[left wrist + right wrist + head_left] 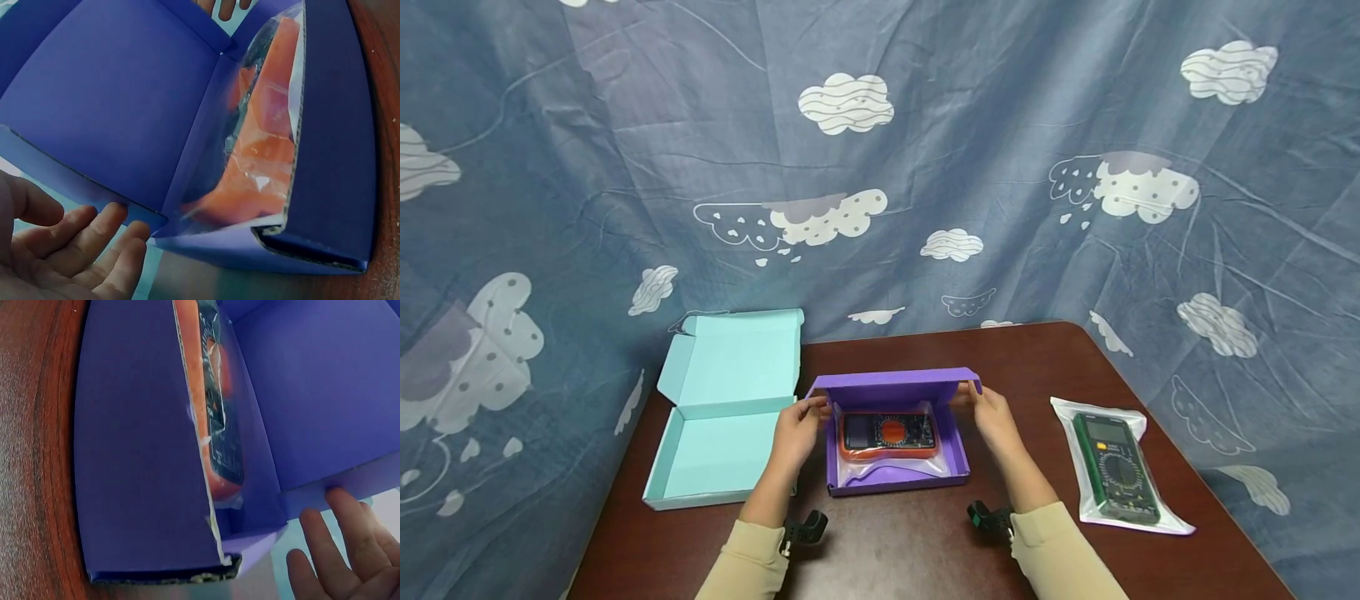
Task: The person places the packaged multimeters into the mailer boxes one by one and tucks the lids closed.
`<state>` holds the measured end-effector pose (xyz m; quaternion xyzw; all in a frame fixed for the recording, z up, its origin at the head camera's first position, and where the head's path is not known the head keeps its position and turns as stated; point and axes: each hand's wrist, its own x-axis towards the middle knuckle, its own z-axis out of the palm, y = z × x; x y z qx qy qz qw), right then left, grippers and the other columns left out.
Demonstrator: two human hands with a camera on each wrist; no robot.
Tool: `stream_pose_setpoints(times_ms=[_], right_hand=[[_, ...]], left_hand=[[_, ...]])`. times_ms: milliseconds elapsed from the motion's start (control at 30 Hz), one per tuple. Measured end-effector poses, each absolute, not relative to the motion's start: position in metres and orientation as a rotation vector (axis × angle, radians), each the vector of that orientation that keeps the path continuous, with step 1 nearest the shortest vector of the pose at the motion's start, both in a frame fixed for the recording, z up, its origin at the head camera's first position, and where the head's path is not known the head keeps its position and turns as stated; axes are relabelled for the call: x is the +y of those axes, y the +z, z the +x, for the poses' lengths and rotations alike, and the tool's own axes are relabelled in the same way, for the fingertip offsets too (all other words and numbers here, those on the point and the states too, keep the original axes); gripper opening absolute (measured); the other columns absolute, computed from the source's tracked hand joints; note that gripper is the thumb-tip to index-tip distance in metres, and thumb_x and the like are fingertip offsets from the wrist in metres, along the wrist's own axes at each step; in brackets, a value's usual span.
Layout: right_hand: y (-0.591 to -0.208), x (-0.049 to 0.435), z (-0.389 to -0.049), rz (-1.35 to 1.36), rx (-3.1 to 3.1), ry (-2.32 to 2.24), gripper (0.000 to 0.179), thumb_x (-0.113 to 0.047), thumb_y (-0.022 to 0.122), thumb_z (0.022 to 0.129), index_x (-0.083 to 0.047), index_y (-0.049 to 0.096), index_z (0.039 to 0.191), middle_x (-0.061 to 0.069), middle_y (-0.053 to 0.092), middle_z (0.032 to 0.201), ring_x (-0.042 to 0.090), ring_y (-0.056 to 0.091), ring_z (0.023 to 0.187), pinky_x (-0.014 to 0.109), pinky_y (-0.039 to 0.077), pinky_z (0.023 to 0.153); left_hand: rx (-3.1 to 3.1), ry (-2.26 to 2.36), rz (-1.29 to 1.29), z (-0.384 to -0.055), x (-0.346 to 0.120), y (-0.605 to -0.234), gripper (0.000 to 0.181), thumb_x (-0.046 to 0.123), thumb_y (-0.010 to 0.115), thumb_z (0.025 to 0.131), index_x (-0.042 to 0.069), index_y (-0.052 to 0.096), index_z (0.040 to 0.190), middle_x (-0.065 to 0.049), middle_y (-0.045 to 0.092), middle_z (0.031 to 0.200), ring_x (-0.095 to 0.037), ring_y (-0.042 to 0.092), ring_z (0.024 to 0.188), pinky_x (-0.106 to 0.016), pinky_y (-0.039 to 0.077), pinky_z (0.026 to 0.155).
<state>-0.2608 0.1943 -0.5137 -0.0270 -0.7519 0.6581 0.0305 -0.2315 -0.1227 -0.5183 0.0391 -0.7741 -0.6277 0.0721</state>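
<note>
1. Head view: we see the purple box (898,489) at lower centre, its partly raised lid (895,379) running lengthwise left to right.
2. Our left hand (801,423) is at the lid's left end, our right hand (991,417) at its right; neither looks plainly nearer.
3. The bagged orange multimeter (892,433) lies inside, its long axis matching the lid's.
4. Our left fingers extend loosely, thumb apart, tips against a side flap (81,184); our right fingers spread, touching the opposite flap (372,478).

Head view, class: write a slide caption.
Left hand and right hand touch the raised lid of a purple box holding an orange multimeter, between turquoise box and green multimeter.
</note>
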Motion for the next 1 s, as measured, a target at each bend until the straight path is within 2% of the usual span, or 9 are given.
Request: stream_pose_setpoints(times_ms=[100, 267, 400, 533, 667, 733, 833, 933, 1000], right_hand=[[-0.513, 0.198, -0.259, -0.129, -2.329, 2.056, 0.063, -0.038, 0.037, 0.112, 0.020, 0.063, 0.111, 0.027, 0.073, 0.092, 0.021, 0.072, 0.080, 0.040, 0.059, 0.081], [-0.512, 0.204, -0.256, -0.132, -2.411, 2.073, 0.073, -0.046, 0.032, 0.111, 0.018, 0.064, 0.121, 0.018, 0.073, 0.092, 0.022, 0.068, 0.077, 0.047, 0.058, 0.076], [-0.510, 0.209, -0.257, -0.091, -2.576, 1.938, 0.077, -0.050, 0.025, 0.111, 0.015, 0.065, 0.124, 0.018, 0.074, 0.102, 0.014, 0.067, 0.080, 0.040, 0.057, 0.078], [-0.507, 0.212, -0.261, -0.059, -2.693, 1.851, 0.077, -0.050, 0.026, 0.111, 0.014, 0.066, 0.124, 0.021, 0.074, 0.108, 0.018, 0.070, 0.087, 0.031, 0.054, 0.078], [-0.505, 0.215, -0.262, -0.029, -2.781, 1.808, 0.071, -0.049, 0.035, 0.110, 0.012, 0.066, 0.125, 0.023, 0.072, 0.114, 0.029, 0.069, 0.101, 0.041, 0.053, 0.090], [-0.503, 0.216, -0.262, -0.005, -2.828, 1.770, 0.066, -0.047, 0.041, 0.109, 0.012, 0.065, 0.127, 0.024, 0.069, 0.121, 0.034, 0.065, 0.112, 0.048, 0.050, 0.098], [-0.501, 0.216, -0.262, 0.034, -2.880, 1.729, 0.064, -0.045, 0.049, 0.107, 0.013, 0.062, 0.131, 0.027, 0.064, 0.130, 0.041, 0.058, 0.125, 0.057, 0.043, 0.106], [-0.498, 0.217, -0.261, 0.065, -2.904, 1.714, 0.062, -0.042, 0.052, 0.107, 0.015, 0.061, 0.131, 0.027, 0.064, 0.129, 0.042, 0.058, 0.125, 0.059, 0.043, 0.105], [-0.497, 0.217, -0.261, 0.089, -2.911, 1.696, 0.058, -0.039, 0.053, 0.107, 0.014, 0.063, 0.128, 0.026, 0.067, 0.123, 0.040, 0.061, 0.119, 0.058, 0.045, 0.102]], left_hand=[[-2.320, -1.896, 0.140, -0.231, -0.124, -0.522, 0.024, -0.004, 0.050, 0.101, -0.017, 0.067, 0.111, -0.024, 0.072, 0.091, -0.036, 0.072, 0.086, -0.039, 0.059, 0.076], [-2.330, -1.893, 0.165, -0.229, -0.127, -0.526, 0.021, 0.001, 0.059, 0.100, -0.014, 0.071, 0.108, -0.013, 0.070, 0.079, -0.017, 0.063, 0.069, -0.026, 0.053, 0.063], [-2.344, -1.878, 0.181, -0.228, -0.130, -0.527, 0.031, 0.014, 0.057, 0.105, -0.011, 0.074, 0.103, -0.013, 0.071, 0.083, -0.014, 0.057, 0.071, -0.025, 0.047, 0.061], [-2.344, -1.899, 0.202, -0.228, -0.132, -0.526, 0.038, 0.023, 0.058, 0.106, -0.008, 0.076, 0.095, -0.012, 0.074, 0.090, -0.013, 0.056, 0.078, -0.026, 0.045, 0.061], [-2.382, -1.932, 0.237, -0.227, -0.135, -0.524, 0.040, 0.027, 0.058, 0.106, -0.005, 0.075, 0.087, -0.008, 0.070, 0.081, -0.015, 0.053, 0.072, -0.028, 0.043, 0.055], [-2.425, -1.925, 0.236, -0.226, -0.137, -0.523, 0.039, 0.027, 0.059, 0.105, -0.004, 0.075, 0.088, -0.008, 0.070, 0.080, -0.017, 0.055, 0.072, -0.029, 0.044, 0.056], [-2.499, -1.908, 0.176, -0.226, -0.142, -0.521, 0.038, 0.028, 0.059, 0.105, -0.004, 0.078, 0.099, -0.012, 0.074, 0.092, -0.021, 0.063, 0.086, -0.035, 0.052, 0.068], [-2.566, -1.900, 0.118, -0.226, -0.146, -0.518, 0.038, 0.029, 0.059, 0.105, -0.004, 0.077, 0.109, -0.015, 0.075, 0.106, -0.027, 0.065, 0.103, -0.043, 0.054, 0.083], [-2.604, -1.894, 0.094, -0.225, -0.148, -0.517, 0.040, 0.032, 0.058, 0.106, -0.003, 0.077, 0.110, -0.015, 0.074, 0.108, -0.028, 0.064, 0.107, -0.045, 0.054, 0.085]])
